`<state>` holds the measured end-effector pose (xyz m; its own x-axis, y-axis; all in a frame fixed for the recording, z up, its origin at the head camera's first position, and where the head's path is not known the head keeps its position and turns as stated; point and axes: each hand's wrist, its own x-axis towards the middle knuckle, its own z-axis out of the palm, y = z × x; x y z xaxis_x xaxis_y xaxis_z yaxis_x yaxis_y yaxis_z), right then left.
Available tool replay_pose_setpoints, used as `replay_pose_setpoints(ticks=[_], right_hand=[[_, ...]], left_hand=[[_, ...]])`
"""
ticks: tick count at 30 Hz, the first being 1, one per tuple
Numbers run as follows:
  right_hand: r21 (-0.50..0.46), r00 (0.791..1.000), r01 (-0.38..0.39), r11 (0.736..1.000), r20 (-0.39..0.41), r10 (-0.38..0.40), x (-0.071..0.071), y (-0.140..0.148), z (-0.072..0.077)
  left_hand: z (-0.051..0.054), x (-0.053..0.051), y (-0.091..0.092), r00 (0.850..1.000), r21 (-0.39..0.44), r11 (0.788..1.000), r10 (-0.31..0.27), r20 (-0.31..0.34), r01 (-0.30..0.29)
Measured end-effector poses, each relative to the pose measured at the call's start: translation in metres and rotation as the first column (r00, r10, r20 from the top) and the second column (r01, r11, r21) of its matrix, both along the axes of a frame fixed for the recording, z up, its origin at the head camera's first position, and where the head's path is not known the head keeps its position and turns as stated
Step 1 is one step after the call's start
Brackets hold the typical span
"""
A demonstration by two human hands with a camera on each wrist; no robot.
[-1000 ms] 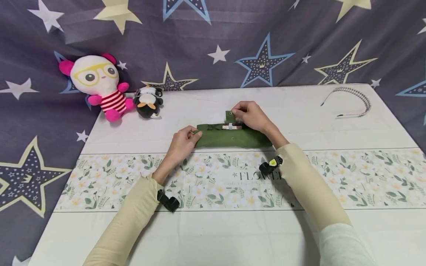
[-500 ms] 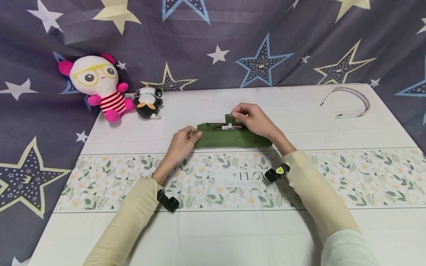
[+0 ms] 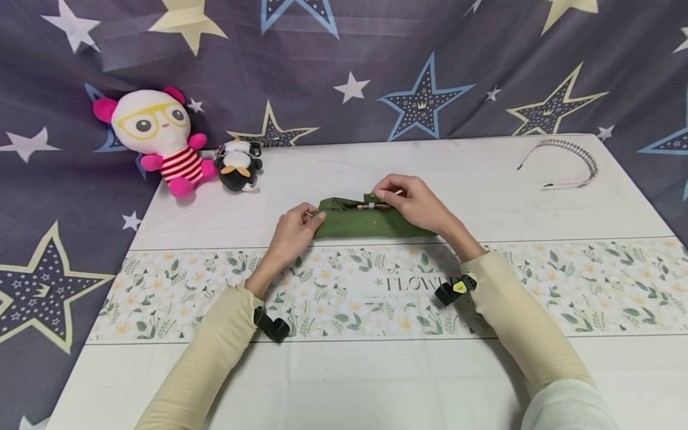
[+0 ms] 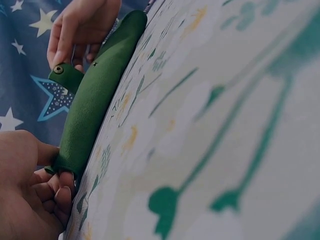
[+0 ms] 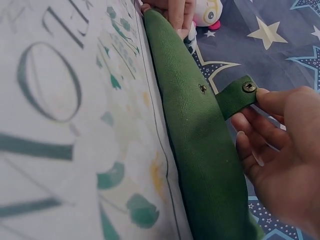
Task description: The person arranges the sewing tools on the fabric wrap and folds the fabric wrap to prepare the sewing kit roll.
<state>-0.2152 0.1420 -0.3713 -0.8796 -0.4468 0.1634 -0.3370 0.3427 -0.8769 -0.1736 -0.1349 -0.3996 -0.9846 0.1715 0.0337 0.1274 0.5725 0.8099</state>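
A dark green fabric pouch (image 3: 349, 224) lies across the middle of the table. My left hand (image 3: 295, 232) pinches its left end between thumb and fingers, as the left wrist view shows with the hand (image 4: 30, 185) low at the left. With my right hand (image 3: 416, 203) I pinch the pouch's short flap (image 5: 237, 97), which carries a metal snap button (image 5: 249, 87). The matching snap half (image 5: 202, 88) sits on the pouch's front, apart from the flap. Inside the pouch's opening shows a small pale-and-white item (image 3: 371, 206) whose kind I cannot tell.
A pink and white plush toy (image 3: 166, 137) and a small black and white plush (image 3: 238, 166) sit at the back left. A thin headband (image 3: 583, 156) lies at the back right. Behind the table (image 3: 333, 382) hangs a dark curtain (image 3: 312, 77) with stars.
My right hand has brought the flap down and toward me, closer to the pouch's opening. The left hand has kept its place on the left end.
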Motion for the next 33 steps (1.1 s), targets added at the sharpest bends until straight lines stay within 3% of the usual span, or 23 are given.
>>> replay_pose_setpoints(ticks=[9, 18, 23, 33], right_hand=[[-0.008, 0.999, -0.043, 0.999, -0.033, 0.043, 0.009, 0.004, -0.001], [-0.007, 0.976, -0.123, 0.992, -0.182, 0.119, 0.015, 0.007, -0.011], [0.002, 0.947, -0.166, 0.986, -0.279, 0.160, 0.017, 0.008, -0.017], [0.101, 0.857, -0.205, 0.974, -0.462, 0.228, 0.019, 0.011, -0.025]], left_hand=[[0.001, 0.000, 0.000, 1.000, -0.004, 1.000, 0.005, -0.001, -0.005], [0.001, 0.001, 0.001, 1.000, -0.016, 1.000, 0.005, -0.005, -0.005], [0.001, 0.001, 0.001, 1.000, -0.018, 1.000, 0.006, -0.006, -0.006], [0.001, 0.001, 0.001, 1.000, -0.019, 1.000, 0.009, 0.001, -0.009]])
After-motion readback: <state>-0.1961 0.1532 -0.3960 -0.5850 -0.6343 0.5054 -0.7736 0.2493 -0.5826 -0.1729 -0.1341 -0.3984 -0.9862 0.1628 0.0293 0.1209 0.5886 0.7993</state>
